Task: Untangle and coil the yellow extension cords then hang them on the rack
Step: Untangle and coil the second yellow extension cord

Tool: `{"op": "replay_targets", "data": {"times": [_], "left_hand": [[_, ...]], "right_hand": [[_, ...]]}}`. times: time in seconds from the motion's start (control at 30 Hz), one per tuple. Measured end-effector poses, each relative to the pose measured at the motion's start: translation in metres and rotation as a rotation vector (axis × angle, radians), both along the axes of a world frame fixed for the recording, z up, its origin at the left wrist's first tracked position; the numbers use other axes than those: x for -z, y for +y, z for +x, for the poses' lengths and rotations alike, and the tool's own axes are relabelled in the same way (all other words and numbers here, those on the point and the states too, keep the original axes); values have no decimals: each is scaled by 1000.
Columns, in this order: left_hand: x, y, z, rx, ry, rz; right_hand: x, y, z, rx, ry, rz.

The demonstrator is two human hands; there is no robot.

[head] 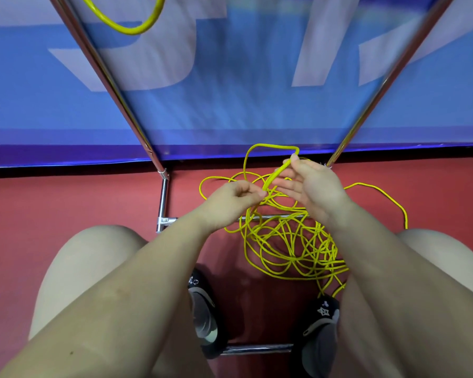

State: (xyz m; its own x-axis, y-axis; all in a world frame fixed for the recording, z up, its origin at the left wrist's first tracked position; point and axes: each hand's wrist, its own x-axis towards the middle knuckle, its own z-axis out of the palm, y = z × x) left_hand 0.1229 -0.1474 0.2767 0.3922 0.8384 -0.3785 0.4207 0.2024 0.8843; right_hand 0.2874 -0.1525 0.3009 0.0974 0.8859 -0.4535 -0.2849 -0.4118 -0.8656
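A tangled yellow cord [287, 246] lies in a loose heap on the red floor between my knees. My left hand [230, 199] pinches a strand of it between thumb and fingers. My right hand [309, 184] holds a raised doubled strand near its thumb, its other fingers spread; a loop [271, 146] of the cord arches above both hands. A second yellow cord [137, 28] hangs in a loop at the top left, beside the rack's left pole [104, 77].
The chrome rack's right pole [388, 83] slants up to the right; its base bars [163, 203] lie on the floor, one under the cord heap. A blue banner [230, 91] stands behind. My two shoes [205, 315] rest near a front bar [257, 349].
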Motion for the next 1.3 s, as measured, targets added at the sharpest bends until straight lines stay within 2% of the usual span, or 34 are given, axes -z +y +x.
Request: {"op": "replay_targets", "data": {"times": [0.2, 0.33, 0.5, 0.67, 0.77, 0.83, 0.9, 1.07, 1.2, 1.3], "left_hand": [[4, 2, 3, -39, -100, -14], [-6, 6, 4, -243, -213, -65], [-14, 15, -3, -490, -413, -201], [-17, 18, -6, -574, -540, -258], [-16, 20, -6, -555, -557, -256], [-15, 20, -6, -524, -529, -254], [-12, 19, -6, -444, -402, -211], [-1, 6, 0, -64, -129, -174], [-1, 6, 2, -31, -190, -115], [-3, 4, 5, -87, -220, -74]], "right_hand": [[3, 1, -2, -22, -25, 16], [11, -1, -6, -236, -385, 51], [23, -10, -15, -589, -607, 81], [31, -17, -21, -692, -570, 109], [27, -15, -19, -659, -665, 177], [22, -12, -18, -571, -579, 166], [17, -8, -15, -449, -466, 139], [7, -1, -1, -107, -157, 17], [7, 1, 3, -24, 6, -29], [6, 2, 1, -60, -26, 13]]}}
